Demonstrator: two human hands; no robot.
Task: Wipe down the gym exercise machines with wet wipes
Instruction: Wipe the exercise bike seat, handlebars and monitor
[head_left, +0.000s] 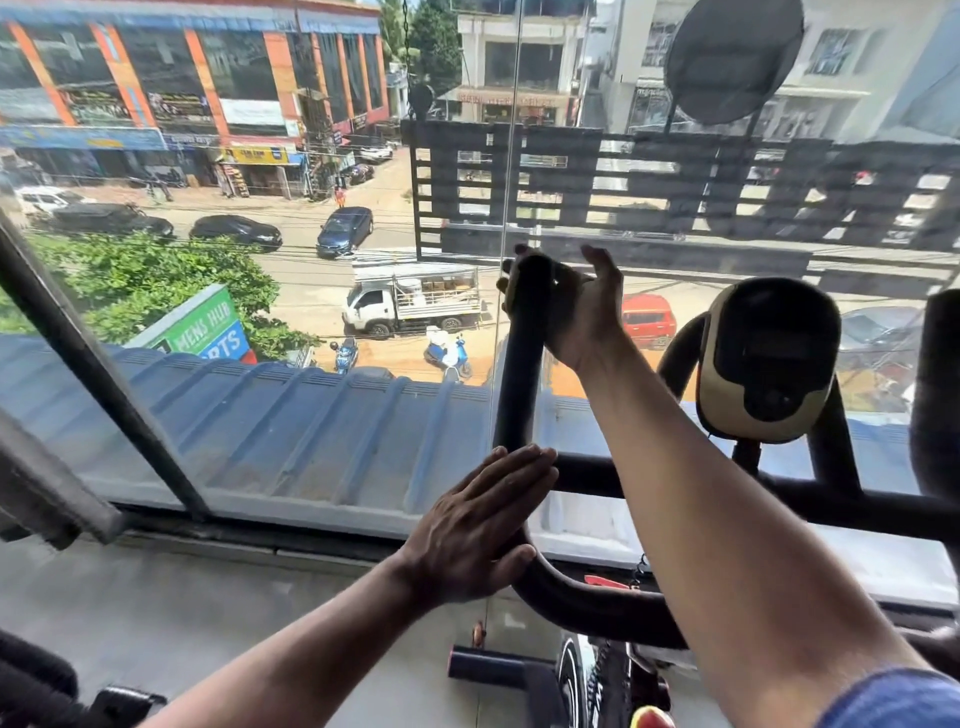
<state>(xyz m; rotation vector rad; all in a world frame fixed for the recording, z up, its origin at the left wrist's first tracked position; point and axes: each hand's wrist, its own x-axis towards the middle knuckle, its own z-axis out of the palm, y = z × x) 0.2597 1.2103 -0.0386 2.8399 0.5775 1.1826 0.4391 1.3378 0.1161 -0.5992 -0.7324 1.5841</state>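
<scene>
Standing at centre frame, black handlebar (521, 364) of exercise bike rises upright, top end wrapped by right hand (576, 306), fingers curled round it, thumb raised. No wipe discernible in that grip. Left hand (478, 525), lower centre, fingers straight and pressed together, lies flat against the bar's lower bend. Beige-and-black console (769, 358) sits to the right. Behind: glass window (260, 260), blue corrugated roof (291, 431), street with vehicles; grey floor (182, 613) below.
</scene>
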